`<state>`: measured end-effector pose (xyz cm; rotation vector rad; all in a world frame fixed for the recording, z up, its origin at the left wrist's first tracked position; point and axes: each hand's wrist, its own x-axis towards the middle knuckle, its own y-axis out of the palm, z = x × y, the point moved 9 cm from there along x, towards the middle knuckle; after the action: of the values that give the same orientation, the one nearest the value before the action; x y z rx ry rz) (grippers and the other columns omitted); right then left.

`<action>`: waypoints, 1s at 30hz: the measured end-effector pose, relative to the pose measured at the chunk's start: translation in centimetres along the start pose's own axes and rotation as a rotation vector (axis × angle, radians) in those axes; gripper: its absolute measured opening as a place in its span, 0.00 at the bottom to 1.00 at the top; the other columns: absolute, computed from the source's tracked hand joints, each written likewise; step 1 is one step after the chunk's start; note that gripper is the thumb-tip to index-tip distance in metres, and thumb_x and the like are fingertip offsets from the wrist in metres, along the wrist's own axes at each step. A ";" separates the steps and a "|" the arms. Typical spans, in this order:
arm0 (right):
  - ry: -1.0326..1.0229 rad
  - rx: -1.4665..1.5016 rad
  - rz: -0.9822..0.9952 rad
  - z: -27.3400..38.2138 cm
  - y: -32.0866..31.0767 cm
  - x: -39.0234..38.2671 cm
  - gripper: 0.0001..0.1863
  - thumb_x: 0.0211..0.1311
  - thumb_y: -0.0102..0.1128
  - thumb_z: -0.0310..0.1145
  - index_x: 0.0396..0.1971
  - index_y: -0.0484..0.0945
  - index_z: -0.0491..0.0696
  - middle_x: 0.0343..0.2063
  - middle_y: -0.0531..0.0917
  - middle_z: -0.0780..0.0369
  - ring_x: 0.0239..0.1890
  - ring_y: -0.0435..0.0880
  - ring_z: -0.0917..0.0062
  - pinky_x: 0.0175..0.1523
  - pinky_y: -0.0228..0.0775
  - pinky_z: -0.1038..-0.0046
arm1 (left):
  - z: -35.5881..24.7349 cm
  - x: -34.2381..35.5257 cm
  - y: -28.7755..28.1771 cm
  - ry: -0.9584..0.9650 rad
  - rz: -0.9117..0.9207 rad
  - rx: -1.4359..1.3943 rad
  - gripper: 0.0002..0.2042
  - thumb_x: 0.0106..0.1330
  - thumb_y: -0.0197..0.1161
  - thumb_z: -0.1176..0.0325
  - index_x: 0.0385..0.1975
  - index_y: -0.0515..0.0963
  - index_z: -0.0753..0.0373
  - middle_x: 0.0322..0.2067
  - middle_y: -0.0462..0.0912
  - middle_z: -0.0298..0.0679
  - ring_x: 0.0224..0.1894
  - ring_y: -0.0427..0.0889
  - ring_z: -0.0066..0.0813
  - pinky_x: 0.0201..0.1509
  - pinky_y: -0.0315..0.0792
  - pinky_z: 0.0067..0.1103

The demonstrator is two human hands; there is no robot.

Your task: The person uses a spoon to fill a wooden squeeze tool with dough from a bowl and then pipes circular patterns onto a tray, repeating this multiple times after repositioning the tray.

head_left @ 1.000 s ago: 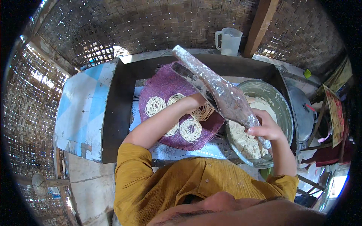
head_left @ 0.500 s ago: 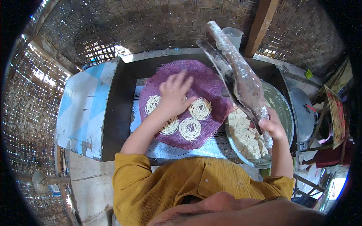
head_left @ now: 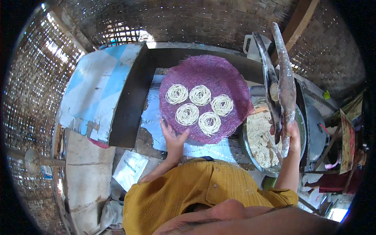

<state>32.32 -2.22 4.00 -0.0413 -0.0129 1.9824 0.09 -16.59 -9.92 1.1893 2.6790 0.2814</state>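
Note:
Several round nests of thin pale strands, like noodles [head_left: 187, 114], lie on a round purple woven mat [head_left: 231, 84]. At its near-left edge is my left hand [head_left: 173, 138], fingers and thumb spread, holding nothing that I can see; fingertips reach the rim. My right hand [head_left: 291, 137] grips the lower end of a long wooden hand press [head_left: 288, 82], two dough-smeared arms with a gap between them, held upright. Behind and below the press sits a big metal basin [head_left: 250, 150] of crumbly pale dough [head_left: 259, 137]. The press partly covers the basin.
A blue-and-white panel [head_left: 94, 90] stands at the left. Under the mat is a white patterned sheet [head_left: 150, 121]. A translucent jug [head_left: 252, 47] is at the back right, a lidded dark pot [head_left: 315, 133] beyond the basin. A woven bamboo wall [head_left: 188, 23] closes the back.
My left hand has drawn back from over the nests to the mat's near-left edge. The press has swung more upright and to the right. The whole view has shifted.

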 end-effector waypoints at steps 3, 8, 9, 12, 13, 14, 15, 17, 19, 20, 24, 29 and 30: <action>0.015 0.008 0.052 -0.2 0.3 -0.6 0.39 0.39 0.55 0.58 0.42 0.65 0.37 0.29 0.76 0.56 0.25 0.76 0.75 0.29 0.67 0.76 | -0.8 0.9 -0.2 0.113 0.021 -0.088 0.47 0.45 0.58 0.84 0.59 0.29 0.61 0.58 0.44 0.55 0.58 0.53 0.38 0.59 0.53 0.26; 0.031 0.024 0.009 -0.3 0.6 -2.2 0.40 0.36 0.58 0.58 0.41 0.66 0.37 0.28 0.77 0.56 0.23 0.77 0.75 0.27 0.68 0.77 | -2.2 7.8 -1.9 -0.122 0.235 -0.056 0.48 0.41 0.53 0.89 0.60 0.30 0.56 0.55 0.59 0.48 0.53 0.64 0.36 0.50 0.65 0.25; 0.030 0.024 0.024 -0.2 0.7 -2.3 0.40 0.36 0.58 0.58 0.41 0.66 0.37 0.28 0.77 0.56 0.23 0.77 0.75 0.27 0.68 0.77 | -1.8 9.8 -2.6 -0.199 0.323 0.007 0.48 0.40 0.51 0.90 0.61 0.31 0.54 0.55 0.59 0.46 0.52 0.65 0.35 0.48 0.67 0.24; 0.136 0.067 0.121 -2.1 1.7 -2.4 0.41 0.31 0.61 0.56 0.41 0.66 0.37 0.27 0.77 0.55 0.22 0.77 0.75 0.26 0.70 0.77 | -3.9 14.4 -2.8 -0.201 0.428 0.200 0.47 0.43 0.55 0.87 0.61 0.34 0.54 0.55 0.60 0.47 0.53 0.65 0.35 0.51 0.63 0.27; 0.129 0.060 0.097 -1.1 1.9 -3.3 0.41 0.31 0.61 0.56 0.41 0.66 0.37 0.27 0.77 0.55 0.22 0.77 0.75 0.26 0.70 0.77 | -4.1 16.3 -1.9 -0.199 0.453 0.194 0.47 0.43 0.55 0.87 0.61 0.34 0.54 0.55 0.60 0.47 0.53 0.65 0.35 0.51 0.63 0.27; 0.116 0.024 0.048 0.6 2.1 -4.8 0.39 0.31 0.59 0.56 0.37 0.69 0.35 0.26 0.77 0.55 0.23 0.77 0.75 0.28 0.69 0.77 | -4.8 18.4 0.3 -0.090 0.478 0.407 0.45 0.44 0.58 0.82 0.61 0.37 0.55 0.55 0.60 0.46 0.53 0.65 0.36 0.54 0.61 0.27; 0.118 -0.002 0.137 -0.7 3.4 -3.2 0.38 0.31 0.57 0.56 0.34 0.71 0.34 0.24 0.77 0.56 0.23 0.77 0.75 0.29 0.69 0.76 | -5.4 19.0 -3.3 0.009 0.355 0.626 0.43 0.46 0.60 0.77 0.61 0.40 0.56 0.55 0.61 0.46 0.54 0.64 0.37 0.56 0.58 0.27; 0.157 0.026 0.160 -0.7 3.9 -3.6 0.38 0.29 0.59 0.54 0.35 0.71 0.34 0.27 0.77 0.56 0.25 0.77 0.73 0.29 0.69 0.76 | -11.9 18.8 -1.1 0.554 0.039 1.261 0.39 0.49 0.62 0.64 0.60 0.46 0.60 0.56 0.59 0.47 0.56 0.61 0.38 0.58 0.54 0.25; 0.194 0.041 0.233 -0.5 5.2 -3.8 0.38 0.29 0.60 0.52 0.37 0.70 0.34 0.27 0.76 0.56 0.26 0.77 0.72 0.30 0.69 0.75 | -15.8 15.3 6.1 0.482 0.393 0.361 0.41 0.51 0.57 0.46 0.59 0.46 0.63 0.58 0.52 0.49 0.61 0.51 0.42 0.59 0.51 0.37; 0.214 0.041 0.237 -0.8 5.5 -3.7 0.38 0.29 0.60 0.52 0.37 0.70 0.34 0.27 0.76 0.56 0.26 0.77 0.72 0.30 0.69 0.75 | -15.6 13.3 9.8 0.263 0.689 -0.126 0.42 0.53 0.43 0.36 0.60 0.44 0.62 0.58 0.51 0.50 0.60 0.53 0.41 0.58 0.54 0.33; 0.279 0.153 0.399 -0.7 8.4 -3.7 0.42 0.30 0.61 0.52 0.42 0.66 0.34 0.28 0.76 0.55 0.26 0.76 0.71 0.30 0.68 0.74 | -20.8 5.3 19.2 -0.088 1.213 -0.902 0.46 0.47 0.32 0.28 0.59 0.47 0.61 0.57 0.52 0.52 0.59 0.55 0.49 0.60 0.49 0.41; 0.445 0.161 0.503 -1.5 8.2 -3.2 0.48 0.34 0.61 0.58 0.49 0.59 0.34 0.31 0.76 0.52 0.27 0.77 0.70 0.32 0.69 0.74 | -19.5 6.1 19.3 -0.001 1.435 -1.120 0.39 0.52 0.41 0.35 0.58 0.51 0.59 0.46 0.70 0.42 0.52 0.66 0.41 0.58 0.55 0.41; 0.425 0.104 0.486 -1.3 8.1 -2.8 0.43 0.38 0.56 0.61 0.45 0.65 0.35 0.30 0.77 0.53 0.28 0.77 0.72 0.32 0.69 0.74 | -18.3 7.2 19.3 -0.049 1.342 -1.131 0.38 0.53 0.42 0.36 0.57 0.52 0.59 0.39 0.72 0.39 0.47 0.69 0.39 0.57 0.57 0.40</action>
<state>26.12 -8.06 2.54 -0.4321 0.4102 2.4159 4.42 -0.19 11.83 2.0481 0.8071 1.5402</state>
